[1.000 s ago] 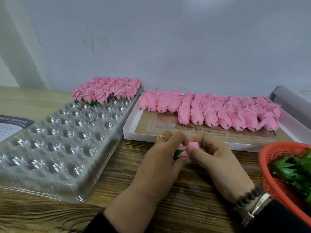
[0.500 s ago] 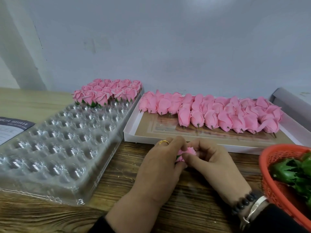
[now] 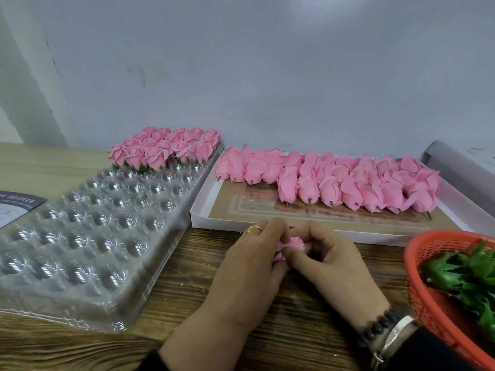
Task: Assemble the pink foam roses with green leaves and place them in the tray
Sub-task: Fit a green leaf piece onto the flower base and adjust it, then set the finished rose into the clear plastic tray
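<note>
Both hands meet over the wooden surface point(image 3: 187, 293). The left hand point(image 3: 249, 266) and the right hand point(image 3: 329, 261) each have fingers curled round one pink foam rose point(image 3: 290, 243), pinched between them; a sliver of green leaf point(image 3: 277, 254) shows at its base. Whether the leaf is fully seated cannot be told.

Progress: the clear plastic tray point(image 3: 88, 236), to the left of the hands, carries finished roses point(image 3: 166, 149) only in its farthest rows; the many cavities nearer the hands hold nothing. Beyond the hands, the white box point(image 3: 203, 210) holds a large stock of bare rose heads point(image 3: 334, 180) with stubs exposed. To the right of the hands, the red basket point(image 3: 428, 263) holds loose green leaves point(image 3: 463, 274).

Assessment: the task appears to be at an early stage. The held rose is not yet placed, and most of the stock awaits fitting.
</note>
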Demonstrator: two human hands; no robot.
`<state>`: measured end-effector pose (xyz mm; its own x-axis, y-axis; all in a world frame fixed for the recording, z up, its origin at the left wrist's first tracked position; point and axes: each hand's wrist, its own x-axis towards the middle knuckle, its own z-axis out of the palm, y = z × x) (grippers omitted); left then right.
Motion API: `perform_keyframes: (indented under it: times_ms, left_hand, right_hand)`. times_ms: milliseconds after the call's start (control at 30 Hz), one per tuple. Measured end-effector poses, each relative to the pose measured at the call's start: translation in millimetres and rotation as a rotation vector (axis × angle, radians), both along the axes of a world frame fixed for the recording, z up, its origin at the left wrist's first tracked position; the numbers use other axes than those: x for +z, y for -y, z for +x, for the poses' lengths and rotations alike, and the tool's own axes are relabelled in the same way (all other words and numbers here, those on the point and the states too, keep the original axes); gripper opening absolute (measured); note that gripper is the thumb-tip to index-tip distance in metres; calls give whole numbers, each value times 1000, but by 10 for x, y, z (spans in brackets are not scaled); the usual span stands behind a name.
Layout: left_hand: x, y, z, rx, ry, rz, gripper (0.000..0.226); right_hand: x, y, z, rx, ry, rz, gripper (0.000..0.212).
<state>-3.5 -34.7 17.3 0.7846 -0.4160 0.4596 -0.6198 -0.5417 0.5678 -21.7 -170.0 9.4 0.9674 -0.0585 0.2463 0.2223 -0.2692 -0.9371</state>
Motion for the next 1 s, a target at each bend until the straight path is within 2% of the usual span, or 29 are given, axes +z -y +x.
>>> perform_keyframes:
  times_ms: [200,367,433,533,600,700,767,867,1000]
  left_hand:
    - [-8,-3,-17,38,21,-10,23]
    - [32,21,-40,96,193,16,21]
    - [51,14,-47,87,103,-82,21]
    - [214,-84,23,62,-110,-330,23]
    - [395,-239,190,122,-125,-452,23]
    - [668,-588,612,274,-123,-640,30]
    - [787,-814,909,350,-141,-743,35]
    - [823,-1075,1283,480,-153,-735,40]
    - [746,-1205,1655,550,-151,-683,47]
  right_hand:
    - [-20,-37,-18,-81,66,-105,35]
    - [-17,-22,-42,-45,88,-27,23]
    - [-11,-18,-66,-39,103,39,29]
    - [24,9,-77,-80,142,53,40]
    - [24,17,-68,-105,132,41,39]
    - [1,-4,-54,-119,98,-4,21]
    - [-18,-28,-53,-114,93,-52,28]
    - [-23,-46,-47,-112,79,-72,33]
    - [-33,-17,-25,-99,49,-61,34]
